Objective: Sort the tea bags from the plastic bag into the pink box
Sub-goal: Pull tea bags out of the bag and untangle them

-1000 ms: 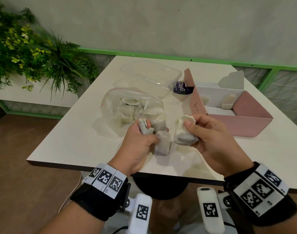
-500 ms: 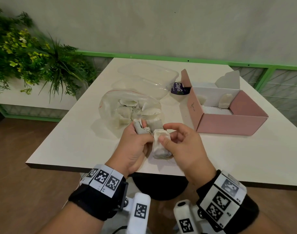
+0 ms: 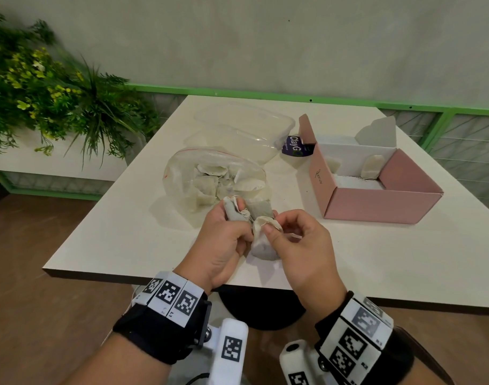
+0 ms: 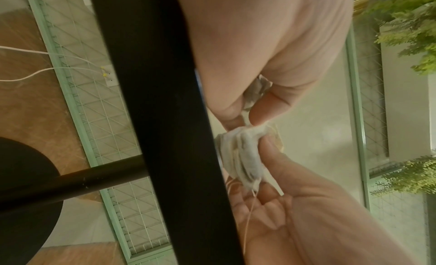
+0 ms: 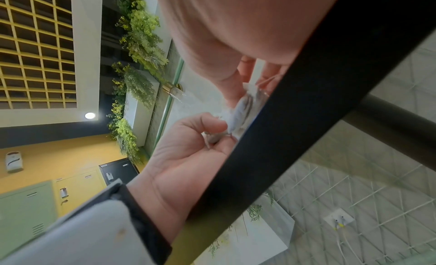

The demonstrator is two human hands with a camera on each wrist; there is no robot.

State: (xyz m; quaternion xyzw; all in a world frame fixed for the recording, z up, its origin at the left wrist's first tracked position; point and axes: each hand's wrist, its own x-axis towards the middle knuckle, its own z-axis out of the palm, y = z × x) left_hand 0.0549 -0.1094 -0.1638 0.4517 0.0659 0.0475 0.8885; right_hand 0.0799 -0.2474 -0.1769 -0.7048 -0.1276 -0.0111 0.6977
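Observation:
My left hand (image 3: 232, 229) grips a crumpled grey tea bag (image 3: 232, 213) above the white table's near edge. Right beside it, my right hand (image 3: 276, 226) pinches the top of a whiter tea bag (image 3: 261, 245) between thumb and forefinger; both bags touch. In the left wrist view a thin string hangs from this white tea bag (image 4: 243, 157). The clear plastic bag (image 3: 210, 176), with several tea bags inside, lies just beyond my hands. The open pink box (image 3: 376, 201) stands to the right, two tea bags (image 3: 372, 166) leaning on its back wall.
A clear plastic container (image 3: 246, 126) and its lid sit behind the bag. A purple packet (image 3: 294, 145) lies beside the box's left flap. Green plants (image 3: 43, 93) hang off the table to the left. The white table (image 3: 126, 218) ends right under my wrists.
My right hand has moved left to meet the left hand and now pinches the white tea bag beside it. The left hand has kept its grip.

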